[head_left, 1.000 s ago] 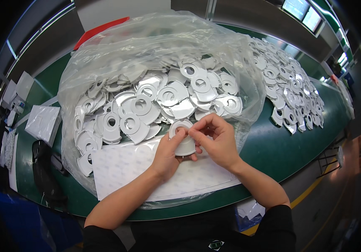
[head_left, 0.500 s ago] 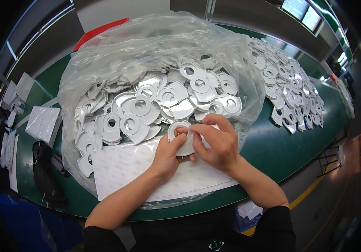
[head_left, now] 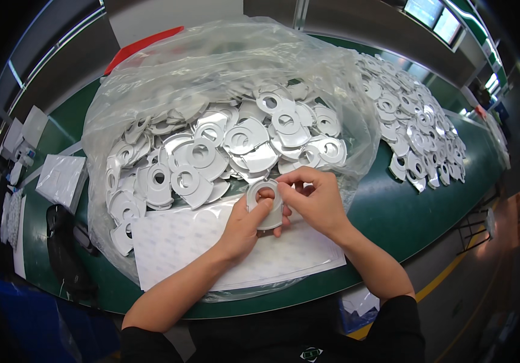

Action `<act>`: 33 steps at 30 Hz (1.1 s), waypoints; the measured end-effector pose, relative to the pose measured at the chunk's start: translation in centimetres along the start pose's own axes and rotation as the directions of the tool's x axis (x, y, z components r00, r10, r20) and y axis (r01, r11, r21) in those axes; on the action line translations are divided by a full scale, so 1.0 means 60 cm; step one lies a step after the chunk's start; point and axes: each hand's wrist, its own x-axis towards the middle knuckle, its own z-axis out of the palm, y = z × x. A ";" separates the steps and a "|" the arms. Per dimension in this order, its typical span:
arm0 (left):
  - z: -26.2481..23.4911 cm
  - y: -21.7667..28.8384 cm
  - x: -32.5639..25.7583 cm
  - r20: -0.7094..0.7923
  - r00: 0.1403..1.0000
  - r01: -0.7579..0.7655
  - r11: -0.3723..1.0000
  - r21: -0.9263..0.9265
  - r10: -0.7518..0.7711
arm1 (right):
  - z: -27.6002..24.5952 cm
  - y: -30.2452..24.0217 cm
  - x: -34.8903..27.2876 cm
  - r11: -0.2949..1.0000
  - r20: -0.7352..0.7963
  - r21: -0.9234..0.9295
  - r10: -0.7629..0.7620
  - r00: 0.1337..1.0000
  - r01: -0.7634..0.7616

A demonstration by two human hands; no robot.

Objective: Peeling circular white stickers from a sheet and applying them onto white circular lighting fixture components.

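A white plastic disc with a large round hole [head_left: 273, 219] is held up over the sheets in front of me. My left hand [head_left: 242, 226] is closed on it from the left, thumb on its face by the hole and fingers behind. At its upper right rim, my right hand [head_left: 319, 202] has thumb and forefinger pinched together; whether anything thin is between the tips is too small to tell. Under both hands lie white sheets [head_left: 175, 248] with faint round outlines. Just beyond is a heap of similar white parts [head_left: 199, 154] in a clear plastic bag [head_left: 169, 66].
A second pile of white parts [head_left: 417, 121] spreads over the green table [head_left: 387, 206] on the right. To the left are a plastic-wrapped white packet [head_left: 61, 180] and a black object [head_left: 63, 242]. A stool [head_left: 481, 227] stands beyond the table's right edge.
The disc has turned more face-on and shifted slightly right and down in my left hand. My right fingertips have moved from over its face to its upper right rim.
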 end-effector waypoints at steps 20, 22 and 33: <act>0.005 -0.003 -0.002 0.120 0.987 0.091 0.987 0.131 -0.107 | 0.006 -0.001 -0.001 0.528 -0.005 -0.802 -0.475 0.880 0.280; 0.005 -0.003 -0.002 0.106 0.987 0.108 0.989 0.097 -0.119 | 0.007 -0.004 -0.003 0.501 0.014 -0.813 -0.490 0.872 0.295; -0.006 0.011 0.007 0.103 0.973 0.220 0.967 -0.129 -0.208 | -0.034 -0.017 0.002 0.757 0.229 -0.561 -0.246 0.942 0.334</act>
